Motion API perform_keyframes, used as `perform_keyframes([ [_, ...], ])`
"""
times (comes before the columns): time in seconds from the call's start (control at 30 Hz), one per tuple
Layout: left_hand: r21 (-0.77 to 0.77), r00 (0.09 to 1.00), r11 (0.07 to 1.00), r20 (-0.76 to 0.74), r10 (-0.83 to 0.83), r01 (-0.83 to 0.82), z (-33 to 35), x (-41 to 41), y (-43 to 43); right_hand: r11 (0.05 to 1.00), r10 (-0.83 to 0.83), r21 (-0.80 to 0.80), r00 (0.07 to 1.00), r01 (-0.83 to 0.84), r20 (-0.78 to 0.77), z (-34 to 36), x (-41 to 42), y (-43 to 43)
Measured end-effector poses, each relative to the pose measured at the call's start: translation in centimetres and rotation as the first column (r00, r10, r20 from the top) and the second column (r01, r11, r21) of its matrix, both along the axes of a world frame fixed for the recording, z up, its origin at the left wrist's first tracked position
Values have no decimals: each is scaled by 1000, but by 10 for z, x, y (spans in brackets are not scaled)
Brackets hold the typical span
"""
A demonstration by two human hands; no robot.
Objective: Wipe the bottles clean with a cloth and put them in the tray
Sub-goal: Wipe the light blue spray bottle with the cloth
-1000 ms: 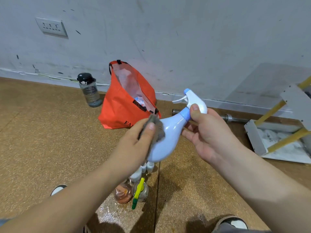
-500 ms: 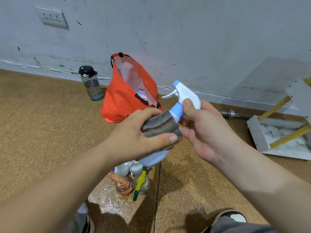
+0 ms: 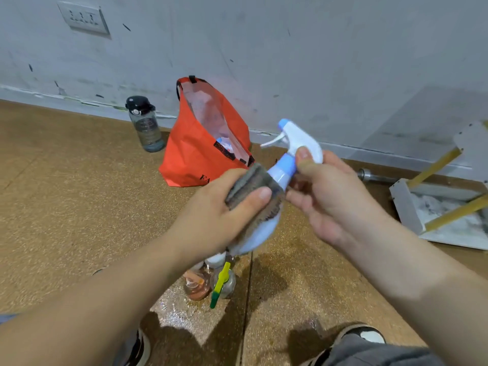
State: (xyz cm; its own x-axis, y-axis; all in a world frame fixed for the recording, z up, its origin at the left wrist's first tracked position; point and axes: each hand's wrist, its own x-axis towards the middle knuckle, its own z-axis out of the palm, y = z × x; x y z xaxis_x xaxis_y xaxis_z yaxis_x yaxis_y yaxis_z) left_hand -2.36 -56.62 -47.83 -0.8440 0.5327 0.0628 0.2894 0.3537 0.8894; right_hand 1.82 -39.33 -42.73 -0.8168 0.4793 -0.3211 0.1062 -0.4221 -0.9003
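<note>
Pale-blue plastic spray bottle with a white trigger head is held tilted in mid-air above the brown cork floor. The left hand curls its fingers round a grey striped cloth, wrapping it about the bottle's shoulder. The right hand pinches the bottle's blue collar between thumb and fingers. Below them, small clear bottles cluster on the floor.

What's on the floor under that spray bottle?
An orange-tinted bottle, a clear bottle with a yellow-green piece, some white caps. The left hand and spray bottle hide the rest.
</note>
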Motion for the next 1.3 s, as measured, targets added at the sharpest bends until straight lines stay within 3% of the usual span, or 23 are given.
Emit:
perform_keyframes([
  [0.1, 191, 877, 961, 471, 90, -201, 4, 8, 5, 996, -73, -61, 997, 71, -26, 5, -7, 15],
  [0.13, 204, 825, 942, 554, 112, -265, 6, 13, 9, 992, -86, -90, 996, 85, -17, 3, -8, 17],
  [0.2, 212, 792, 895, 573, 212, -393, 9, 23, 18, 984, -104, -146, 994, 106, 17, -3, -7, 17],
  [0.33, 252, 857, 840, 337, 389, -481, 5, 31, 27, 965, -113, -239, 994, 108, -7, -10, -3, 8],
  [0.4, 232, 920, 891, 125, 371, -391, 0, 26, 23, 954, -138, -273, 990, 125, -30, -6, -3, 8],
  [0.47, 54, 946, 961, -168, 276, -270, -1, 20, 17, 955, -154, -261, 988, 140, -31, -4, -3, 10],
  [0.53, -202, 890, 948, -435, 138, -246, 1, 17, 13, 964, -139, -230, 990, 134, -6, -4, -2, 8],
  [0.6, -357, 796, 896, -605, -8, -263, 3, 19, 14, 972, -101, -210, 995, 102, 14, -8, 0, 3],
  [0.7, -424, 764, 878, -636, -114, -222, -1, 16, 16, 982, -75, -172, 997, 76, 15, -9, 0, -1],
  [0.83, -248, 887, 963, -460, -23, -104, -2, -1, 9, 989, -67, -130, 997, 70, 26, -6, -4, 6],
  [0.9, -23, 977, 988, -150, 150, -155, -3, -2, 10, 987, -81, -139, 996, 84, 27, -4, -6, 10],
  [0.93, 120, 969, 968, 137, 204, -220, -1, 0, 13, 984, -101, -148, 995, 103, 24, -3, -7, 12],
  [0.97, 248, 882, 928, 449, 143, -277, 0, 4, 16, 979, -124, -160, 992, 126, 23, -2, -8, 14],
  [1.0, 312, 734, 891, 679, 33, -329, -1, 8, 20, 975, -142, -170, 990, 144, 23, -3, -7, 14],
  [1.03, 338, 601, 862, 798, -48, -379, -1, 11, 22, 973, -148, -173, 989, 150, 26, -5, -6, 12],
  [1.1, 312, 504, 829, 862, -43, -464, 0, 14, 25, 980, -126, -152, 992, 129, 29, -11, -3, 4],
  [1.3, 199, 529, 796, 831, 172, -572, -1, 11, 25, 992, -119, -53, 993, 118, -10, -9, -1, -8],
])
